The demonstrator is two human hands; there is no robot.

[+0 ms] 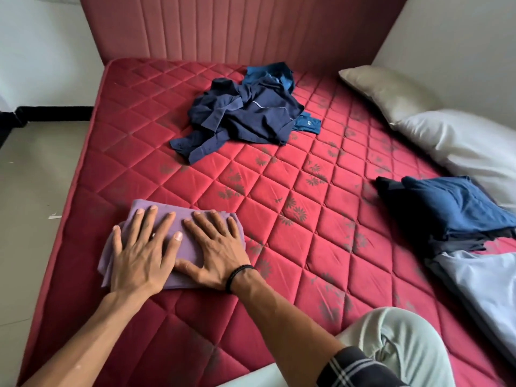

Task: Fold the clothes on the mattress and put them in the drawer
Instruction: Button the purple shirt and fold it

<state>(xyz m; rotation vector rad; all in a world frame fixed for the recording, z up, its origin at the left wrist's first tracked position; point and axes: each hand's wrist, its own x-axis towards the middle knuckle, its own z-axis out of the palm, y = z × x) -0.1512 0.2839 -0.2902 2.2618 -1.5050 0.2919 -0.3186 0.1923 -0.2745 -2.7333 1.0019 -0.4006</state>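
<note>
Both hands are lying flat, fingers spread and straight, pressing on a folded purple cloth [192,248]: the left hand [141,254] is covering its left half, the right hand [216,251] sitting just beside it. The cloth is resting near the mattress [279,247] edge. Beyond the hands, a heap of dark blue clothes [245,115] is lying unfolded. Well off to the right, a stack of folded clothes [452,213] is sitting beside the pillows [458,141].

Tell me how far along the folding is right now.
Done: a stack of folded dark blue clothes lies at the right of the mattress. In hand: the left hand and right hand press flat on a folded purple garment. Left: the crumpled navy pile is unfolded; no drawer is in view, so nothing looks stowed.
</note>
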